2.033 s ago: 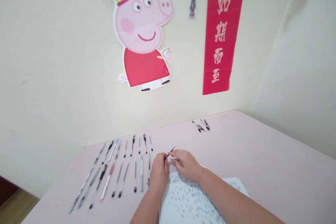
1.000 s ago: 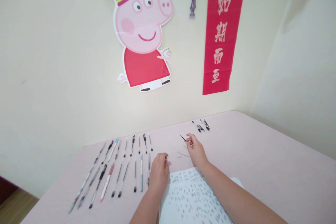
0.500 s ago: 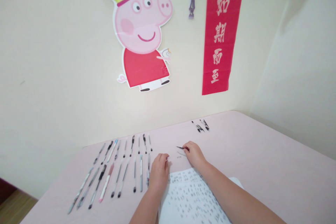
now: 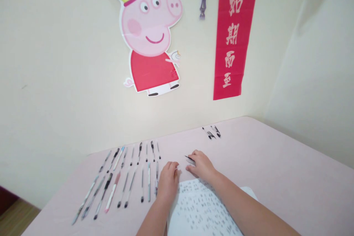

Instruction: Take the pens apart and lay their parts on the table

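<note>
Probably light and stiff, the slim dark piece [image 4: 188, 158] sits at the fingertips of the right hand [image 4: 203, 165], just beyond the far edge of the written sheet [image 4: 204, 206], with its pointed end aimed left. It looks narrow and smooth, so it could roll or slip if pinched loosely; the thicker part behind the point seems the better place to hold, since the thin tip may be fragile. The right hand is partly closed, forefinger and thumb apart in a loose pinch, the piece gripped on the finger side; a greyish bit shows just beneath it, too blurred to tell whether the fingers touch it. Across a small gap to the left, the left hand [image 4: 168, 179] rests with its fingers curled together, and something small and pale [image 4: 178, 167] shows at its fingertips; whether they grip it or only lie against it, I cannot tell. Farther left lie a near row of pens [image 4: 103, 196] and a far row of pens [image 4: 139, 153], thin and rigid by their look. Small black pieces [image 4: 217, 131] lie on the far side of the pink tabletop [image 4: 290, 177], well apart from both hands.
</note>
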`<state>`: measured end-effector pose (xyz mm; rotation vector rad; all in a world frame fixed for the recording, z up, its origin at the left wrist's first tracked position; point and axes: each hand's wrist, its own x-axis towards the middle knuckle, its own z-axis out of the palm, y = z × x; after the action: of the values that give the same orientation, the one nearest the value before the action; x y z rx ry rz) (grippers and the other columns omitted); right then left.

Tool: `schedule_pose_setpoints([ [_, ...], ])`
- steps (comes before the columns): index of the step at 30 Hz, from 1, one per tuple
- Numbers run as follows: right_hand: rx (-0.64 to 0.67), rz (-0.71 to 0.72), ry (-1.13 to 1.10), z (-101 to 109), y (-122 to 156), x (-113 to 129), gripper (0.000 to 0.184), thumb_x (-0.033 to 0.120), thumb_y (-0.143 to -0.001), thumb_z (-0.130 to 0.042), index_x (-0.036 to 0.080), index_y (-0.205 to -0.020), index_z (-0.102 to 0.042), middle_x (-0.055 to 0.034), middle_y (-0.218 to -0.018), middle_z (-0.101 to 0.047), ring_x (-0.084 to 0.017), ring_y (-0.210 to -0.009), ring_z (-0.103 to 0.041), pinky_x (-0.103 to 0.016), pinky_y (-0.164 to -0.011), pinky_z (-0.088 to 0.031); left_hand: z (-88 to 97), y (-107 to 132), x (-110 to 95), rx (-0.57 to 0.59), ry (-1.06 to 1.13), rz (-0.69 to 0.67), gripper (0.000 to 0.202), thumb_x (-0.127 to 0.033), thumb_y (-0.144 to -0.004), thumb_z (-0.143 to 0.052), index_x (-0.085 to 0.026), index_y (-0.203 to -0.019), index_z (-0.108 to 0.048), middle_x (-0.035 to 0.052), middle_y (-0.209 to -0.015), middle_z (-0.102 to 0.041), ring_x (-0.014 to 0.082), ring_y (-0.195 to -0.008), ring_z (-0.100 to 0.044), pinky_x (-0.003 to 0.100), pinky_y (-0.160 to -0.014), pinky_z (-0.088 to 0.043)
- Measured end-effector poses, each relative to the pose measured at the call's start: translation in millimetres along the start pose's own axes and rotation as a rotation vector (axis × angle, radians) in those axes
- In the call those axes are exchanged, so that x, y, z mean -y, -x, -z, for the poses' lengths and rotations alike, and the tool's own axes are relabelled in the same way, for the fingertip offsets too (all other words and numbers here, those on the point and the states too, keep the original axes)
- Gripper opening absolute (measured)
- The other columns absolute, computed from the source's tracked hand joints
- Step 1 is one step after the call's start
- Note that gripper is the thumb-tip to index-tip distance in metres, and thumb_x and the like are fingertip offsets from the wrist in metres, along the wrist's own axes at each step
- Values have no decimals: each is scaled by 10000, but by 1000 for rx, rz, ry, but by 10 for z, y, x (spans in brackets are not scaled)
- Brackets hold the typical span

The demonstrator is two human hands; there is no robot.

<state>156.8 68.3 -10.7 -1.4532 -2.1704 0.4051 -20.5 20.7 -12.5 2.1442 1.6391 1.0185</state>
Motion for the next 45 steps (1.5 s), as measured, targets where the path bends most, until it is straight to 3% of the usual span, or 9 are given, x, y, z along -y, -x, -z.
schedule_pose_setpoints([
  [8,-20,22,-40,-79,-37,-25,206,181,-785,-570,180,-952,-692,-72,-894,-577,-182,-884,-519,-264,-807,-372,7,-5,-11,3,-3,-6,225,-130,-789,-417,-196,-938,-573,60,-906,-589,192,-863,-557,339,-771,-439],
  [16,-108,35,-46,-233,-123,-103,197,145,-793,-554,177,-921,-700,-60,-829,-570,-173,-827,-521,-265,-765,-386,-11,-3,12,-19,0,-50,225,-143,-795,-435,-201,-940,-597,59,-896,-595,188,-837,-569,325,-753,-445],
  [22,-224,107,-45,-109,-90,-25,206,153,-790,-551,167,-954,-673,-83,-892,-580,-201,-887,-507,-308,-806,-396,-9,-6,23,-17,-7,-69,225,-144,-799,-440,-198,-942,-606,60,-886,-591,185,-814,-568,318,-731,-440],
  [24,-290,166,-100,-53,-54,62,228,131,-802,-516,172,-981,-650,-82,-920,-577,-196,-908,-504,-316,-819,-398,-6,-7,19,-14,-3,-68,234,-133,-798,-433,-196,-947,-603,61,-888,-588,183,-812,-566,317,-727,-439],
  [26,-276,193,-209,-44,-17,163,206,128,-817,-481,172,-933,-645,-69,-895,-581,-171,-862,-525,-298,-794,-413,1,-7,11,-15,12,-67,244,-128,-799,-423,-195,-952,-601,60,-893,-582,179,-813,-562,315,-728,-440],
  [31,-80,-52,-545,-223,33,339,106,173,-738,-573,161,-843,-584,-8,-744,-601,-116,-628,-544,-236,-608,-434,-9,-5,21,-7,93,-71,225,-166,-821,-403,-196,-931,-597,56,-893,-579,169,-827,-563,308,-738,-449],
  [36,45,-253,-868,-343,30,337,54,187,-713,-566,173,-744,-524,55,-571,-536,-91,-511,-517,-196,-483,-394,-83,-2,101,-18,99,28,229,-203,-778,-473,-186,-993,-553,42,-865,-612,176,-810,-575,339,-754,-457],
  [45,35,-383,-1225,-289,12,270,168,239,-653,-635,162,-734,-509,21,-584,-626,-87,-466,-546,-199,-468,-409,-60,-23,132,-203,179,124,298,-261,-705,-566,-168,-987,-550,57,-878,-609,203,-833,-593,395,-777,-479],
])
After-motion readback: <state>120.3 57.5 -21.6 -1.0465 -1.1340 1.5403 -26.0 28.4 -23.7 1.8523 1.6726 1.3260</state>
